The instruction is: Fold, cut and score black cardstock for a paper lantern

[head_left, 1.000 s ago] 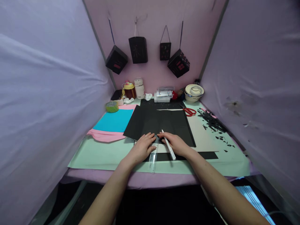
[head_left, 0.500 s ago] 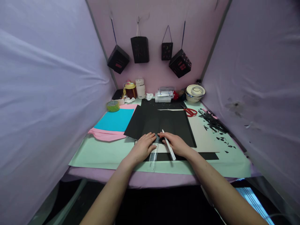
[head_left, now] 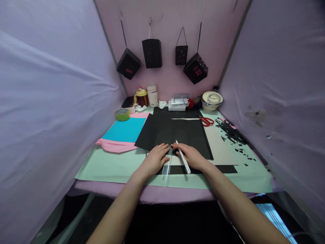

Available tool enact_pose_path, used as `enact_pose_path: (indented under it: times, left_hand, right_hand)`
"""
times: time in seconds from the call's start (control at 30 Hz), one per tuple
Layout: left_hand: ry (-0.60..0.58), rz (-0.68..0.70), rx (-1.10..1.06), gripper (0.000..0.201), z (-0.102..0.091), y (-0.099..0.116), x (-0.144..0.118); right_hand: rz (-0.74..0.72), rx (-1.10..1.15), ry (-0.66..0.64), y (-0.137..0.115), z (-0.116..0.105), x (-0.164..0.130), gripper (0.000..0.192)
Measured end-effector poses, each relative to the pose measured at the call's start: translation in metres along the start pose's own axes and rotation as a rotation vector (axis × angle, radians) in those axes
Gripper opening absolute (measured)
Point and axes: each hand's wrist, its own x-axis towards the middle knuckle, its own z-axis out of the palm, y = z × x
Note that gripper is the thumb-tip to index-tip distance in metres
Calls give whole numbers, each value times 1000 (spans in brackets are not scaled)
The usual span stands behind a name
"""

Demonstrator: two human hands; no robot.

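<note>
A creased sheet of black card (head_left: 177, 132) lies at the middle of the table, its near edge under my fingertips. Across that edge runs a clear ruler (head_left: 167, 173), its near part lying over the pale green cover. My left hand (head_left: 156, 158) rests flat with its fingers stretched forward, the thumb touching the ruler. My right hand (head_left: 190, 155) is closed around a white pen (head_left: 184, 161), which slants with one end toward me, while its fingertips lie on the card beside the ruler. The ruler's far end is partly hidden between the hands.
Red-handled scissors (head_left: 207, 122) and black paper scraps (head_left: 230, 132) lie to the right. Blue sheets (head_left: 125, 129) and green tape (head_left: 123, 115) are at left. A pen box (head_left: 177, 106), bottles and a bowl (head_left: 210, 105) line the back. Black paper lanterns (head_left: 151, 54) hang above.
</note>
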Motion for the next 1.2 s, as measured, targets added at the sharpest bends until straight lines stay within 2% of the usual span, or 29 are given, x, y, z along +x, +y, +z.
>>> enact_pose_path:
  times: [1.2]
  left_hand:
    - [18,-5,21,45,4,2,-6]
  right_hand:
    - [-7,11,-25,0,0,0,29]
